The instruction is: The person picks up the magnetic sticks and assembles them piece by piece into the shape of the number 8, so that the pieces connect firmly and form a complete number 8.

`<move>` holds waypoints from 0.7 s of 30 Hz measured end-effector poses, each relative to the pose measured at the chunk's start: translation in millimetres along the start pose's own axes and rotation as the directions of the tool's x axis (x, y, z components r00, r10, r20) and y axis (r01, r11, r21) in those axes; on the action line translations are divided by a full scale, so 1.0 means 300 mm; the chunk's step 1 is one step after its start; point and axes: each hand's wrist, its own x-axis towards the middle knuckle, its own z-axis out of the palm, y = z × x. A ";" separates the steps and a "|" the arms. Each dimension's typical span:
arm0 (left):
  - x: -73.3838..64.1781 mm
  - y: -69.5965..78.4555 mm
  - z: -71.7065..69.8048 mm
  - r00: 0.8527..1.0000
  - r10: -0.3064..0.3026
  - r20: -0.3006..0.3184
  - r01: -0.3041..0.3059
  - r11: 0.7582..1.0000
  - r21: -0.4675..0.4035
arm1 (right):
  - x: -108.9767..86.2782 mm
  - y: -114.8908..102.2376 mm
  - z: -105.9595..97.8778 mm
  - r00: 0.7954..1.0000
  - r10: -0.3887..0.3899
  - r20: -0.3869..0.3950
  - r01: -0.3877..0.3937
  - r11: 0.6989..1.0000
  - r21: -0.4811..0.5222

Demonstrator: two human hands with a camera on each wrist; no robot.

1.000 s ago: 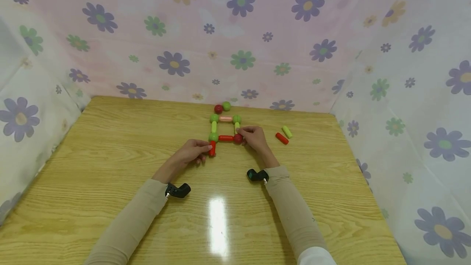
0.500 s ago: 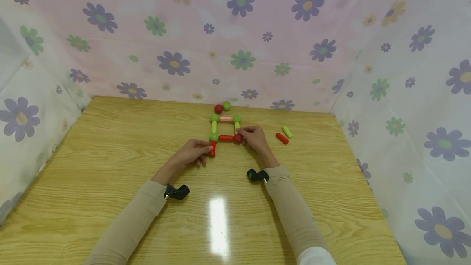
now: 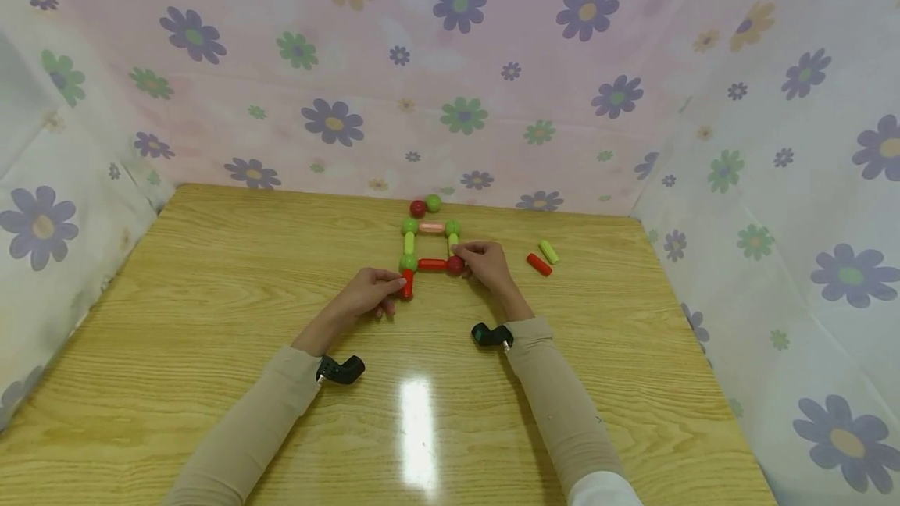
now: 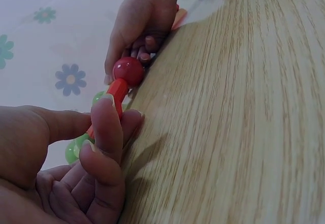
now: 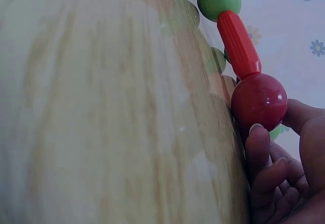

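A square frame of rods and balls lies on the table. My left hand (image 3: 366,292) pinches a short red rod (image 3: 408,284) between thumb and fingers. This rod touches the frame's near-left green ball (image 3: 408,263) and points toward me. At the near-right corner, my right hand (image 3: 487,264) holds the dark red ball (image 5: 259,102), its fingers partly behind it. One fingertip there lies against the yellow-green rod (image 3: 453,241). Another red rod (image 5: 238,43) joins the two near balls. The far side has a pink rod (image 3: 431,227) between two green balls.
A loose red ball (image 3: 418,208) and a green ball (image 3: 433,202) sit behind the frame. To the right lie a loose red rod (image 3: 539,265) and a yellow-green rod (image 3: 548,251). Flowered cloth (image 3: 394,131) borders the wooden table (image 3: 232,272) at back and sides.
The held red rod's near end has shifted very slightly to the right with my left hand. My right hand and the frame have stayed in place.
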 end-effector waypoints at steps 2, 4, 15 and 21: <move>-0.002 0.002 0.002 1.000 -0.004 -0.011 0.004 1.000 0.002 | 0.001 0.001 0.001 1.000 0.004 0.000 -0.004 1.000 0.006; -0.007 0.005 0.004 1.000 -0.007 -0.018 0.007 1.000 0.005 | 0.001 0.002 0.001 1.000 0.006 -0.004 -0.006 1.000 0.008; -0.032 -0.012 -0.045 1.000 0.027 -0.004 -0.028 0.999 -0.041 | 0.002 0.004 0.008 1.000 0.002 -0.011 -0.002 1.000 -0.008; -0.006 0.024 -0.115 0.993 0.091 -0.080 -0.093 0.995 -0.023 | -0.001 0.003 0.004 1.000 0.016 -0.019 -0.016 1.000 -0.012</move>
